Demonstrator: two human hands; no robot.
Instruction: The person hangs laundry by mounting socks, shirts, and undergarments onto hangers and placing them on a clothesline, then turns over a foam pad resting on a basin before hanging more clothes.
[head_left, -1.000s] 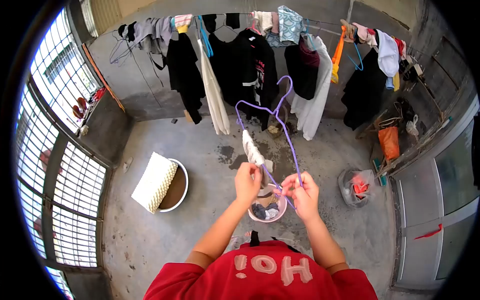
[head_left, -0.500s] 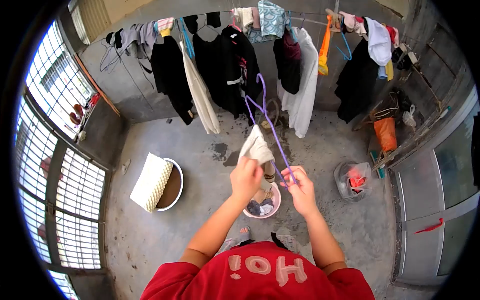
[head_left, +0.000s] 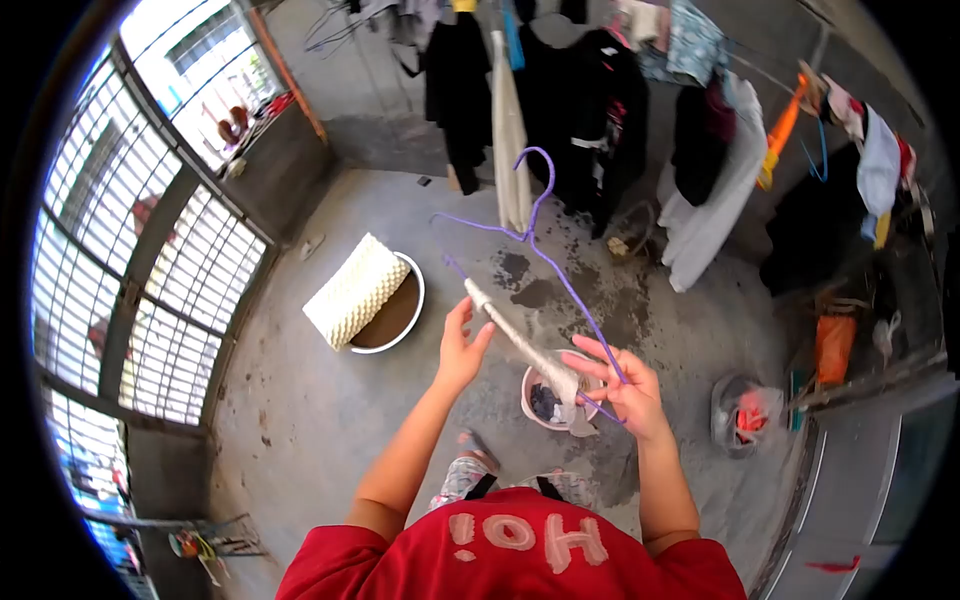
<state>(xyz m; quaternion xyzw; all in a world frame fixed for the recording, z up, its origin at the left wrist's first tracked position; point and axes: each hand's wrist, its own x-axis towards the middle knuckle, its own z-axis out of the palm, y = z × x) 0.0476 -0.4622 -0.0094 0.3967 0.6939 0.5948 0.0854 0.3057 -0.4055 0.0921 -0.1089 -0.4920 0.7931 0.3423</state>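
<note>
A purple hanger point(head_left: 572, 290) is held up in front of me, hook at the top, its lower corner at my right hand point(head_left: 625, 385). That hand pinches the hanger's corner between thumb and fingers, with other fingers spread. A pale cloth point(head_left: 525, 345) is draped along the hanger's bottom bar, hanging loose near the right corner. My left hand point(head_left: 463, 345) is open beside the cloth's upper left end, thumb and fingers apart. Behind the cloth, a pink basin point(head_left: 530, 400) on the floor holds dark and light clothes.
A white basin point(head_left: 420, 303) with brown contents and a cream textured mat point(head_left: 358, 290) across it stands on the left floor. Clothes hang along the back wall, including a black top point(head_left: 560, 100). A plastic bag point(head_left: 748, 415) with red contents sits at right.
The cloth has gone from bunched in my left hand to stretched along the hanger's bar. My left hand has let go and moved left. The view has turned and shifted.
</note>
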